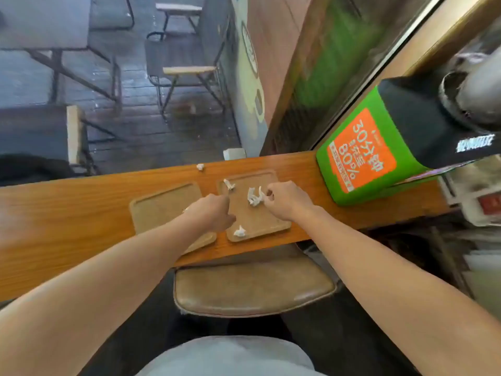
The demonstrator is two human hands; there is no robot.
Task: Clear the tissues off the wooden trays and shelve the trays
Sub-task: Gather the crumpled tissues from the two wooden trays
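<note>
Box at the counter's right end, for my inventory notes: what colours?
Green box with an orange panel, black top; head view.

Tissue scraps (254,197) on right tray (260,221)

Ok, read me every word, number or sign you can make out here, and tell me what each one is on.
"30分钟": large white characters on the orange panel of the green box.
"80%": white, lower on the same orange panel.
Small white line between them: too blurred to read.
Fine strip along the panel's lower edge: too small to read.
White lettering on the black machine: blurred, unreadable.
Trays and counter: no text.
</note>
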